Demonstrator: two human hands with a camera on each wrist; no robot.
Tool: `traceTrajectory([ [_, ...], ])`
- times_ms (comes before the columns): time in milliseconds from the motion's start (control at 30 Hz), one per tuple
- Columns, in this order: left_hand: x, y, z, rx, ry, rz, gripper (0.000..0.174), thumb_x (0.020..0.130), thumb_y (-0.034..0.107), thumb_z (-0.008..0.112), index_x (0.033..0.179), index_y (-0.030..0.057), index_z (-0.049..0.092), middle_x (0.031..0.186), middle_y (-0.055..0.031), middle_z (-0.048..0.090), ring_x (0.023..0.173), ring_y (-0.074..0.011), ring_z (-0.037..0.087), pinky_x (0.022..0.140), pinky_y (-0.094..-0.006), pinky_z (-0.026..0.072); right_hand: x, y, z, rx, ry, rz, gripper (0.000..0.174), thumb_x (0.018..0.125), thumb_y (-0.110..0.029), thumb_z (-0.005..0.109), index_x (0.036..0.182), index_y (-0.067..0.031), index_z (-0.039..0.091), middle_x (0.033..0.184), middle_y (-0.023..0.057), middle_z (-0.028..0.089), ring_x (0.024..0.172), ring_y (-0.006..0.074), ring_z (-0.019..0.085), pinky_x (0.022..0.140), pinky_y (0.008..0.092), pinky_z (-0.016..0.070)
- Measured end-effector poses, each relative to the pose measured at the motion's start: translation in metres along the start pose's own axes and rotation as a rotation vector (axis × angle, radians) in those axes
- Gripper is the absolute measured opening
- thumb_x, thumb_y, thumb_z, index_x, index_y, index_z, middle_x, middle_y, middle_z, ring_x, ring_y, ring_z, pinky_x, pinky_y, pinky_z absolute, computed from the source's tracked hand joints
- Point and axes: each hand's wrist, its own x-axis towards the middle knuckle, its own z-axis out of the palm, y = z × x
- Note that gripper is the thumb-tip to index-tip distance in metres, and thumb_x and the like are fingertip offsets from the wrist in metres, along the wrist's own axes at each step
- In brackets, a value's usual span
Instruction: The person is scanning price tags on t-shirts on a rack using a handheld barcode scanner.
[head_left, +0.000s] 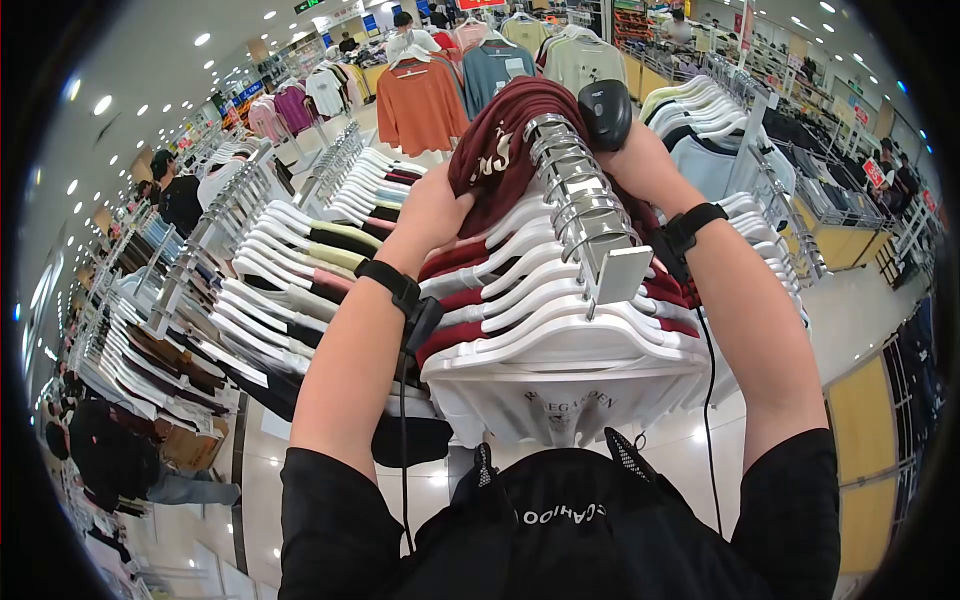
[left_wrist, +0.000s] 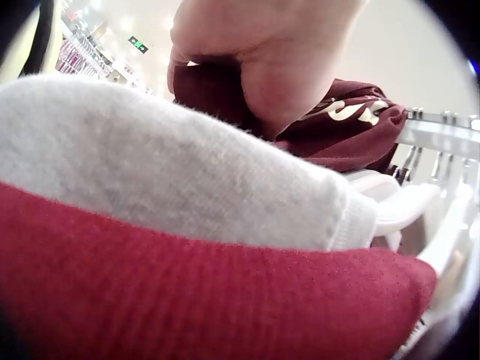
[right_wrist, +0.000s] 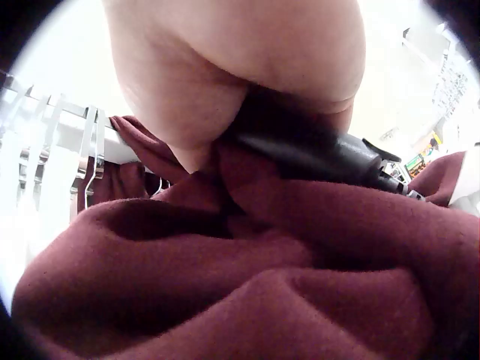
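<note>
A maroon sweatshirt (head_left: 500, 135) with pale lettering is bunched up over the far part of a chrome rail (head_left: 622, 272). My left hand (head_left: 432, 212) grips its left side; in the left wrist view the thumb and fingers close around maroon cloth (left_wrist: 352, 139). On the other side, my right hand (head_left: 643, 165) holds a black handheld barcode scanner (head_left: 606, 115), its rounded head turned up. The right wrist view has that hand curled round the dark handle (right_wrist: 307, 154), with the thumb against folds of maroon fabric (right_wrist: 247, 262). The sweatshirt's lower part is hidden among the hangers.
White hangers (head_left: 545, 300) with maroon and grey tops fill the rail below my hands, a white printed shirt (head_left: 570, 395) nearest me. Another packed rack (head_left: 290, 255) stands left. Orange (head_left: 422, 105) and teal tops (head_left: 497, 75) hang ahead. Cables run down from both wrist straps.
</note>
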Motion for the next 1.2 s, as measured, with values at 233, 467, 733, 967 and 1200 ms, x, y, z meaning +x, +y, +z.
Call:
traceTrajectory([
  [233,-0.027,-0.008,-0.016,-0.1,0.041,-0.049,0.077,0.08,0.036,0.078,0.135,-0.0069,0.046,0.124,-0.0289,0.059,0.116,-0.0407,0.059,0.1,-0.0433,0.046,-0.031,-0.005,-0.044,-0.122,0.035,-0.002,0.054,0.073,-0.037,0.086,0.111,-0.004,0.066,0.099,0.0177,0.071,0.093,0.0335,0.068,0.083,0.0394,0.0516],
  [467,-0.109,0.043,-0.037,0.112,0.419,0.015,0.076,0.084,0.023,0.076,0.146,0.0,0.038,0.152,-0.0282,0.032,0.14,-0.0384,0.035,0.113,-0.0443,0.0304,-0.113,0.014,-0.097,0.266,0.153,0.096,0.031,0.088,-0.022,0.077,0.111,-0.0025,0.068,0.095,0.003,0.071,0.085,0.0102,0.065,0.077,0.0275,0.0507],
  [733,-0.202,0.061,-0.016,-0.223,0.26,0.045,0.017,0.084,-0.001,0.068,0.101,0.0005,0.067,0.108,-0.0119,0.066,0.092,-0.021,0.062,0.084,-0.0304,0.0489,-0.238,-0.004,-0.094,0.282,0.048,0.247,0.029,0.079,-0.003,0.081,0.104,-0.003,0.067,0.09,0.0024,0.069,0.08,0.0106,0.062,0.075,0.0268,0.0501],
  [967,-0.217,0.065,-0.004,-0.21,0.259,-0.059,0.013,0.088,0.0,0.068,0.101,-0.001,0.07,0.104,-0.0097,0.065,0.095,-0.0176,0.06,0.086,-0.0288,0.0469,-0.262,-0.004,-0.076,0.328,0.033,0.336,0.025,0.079,-0.003,0.081,0.1,-0.0039,0.067,0.09,0.0022,0.069,0.08,0.0099,0.061,0.074,0.0269,0.05],
  [1200,-0.218,0.066,-0.02,-0.519,-0.095,-0.324,0.026,0.091,0.004,0.064,0.116,0.0019,0.069,0.109,-0.0087,0.07,0.1,-0.018,0.064,0.089,-0.0282,0.0472,-0.267,0.012,-0.086,0.44,-0.071,0.397,0.031,0.076,-0.003,0.083,0.104,-0.0028,0.067,0.093,0.0023,0.07,0.083,0.0105,0.062,0.078,0.0284,0.0512],
])
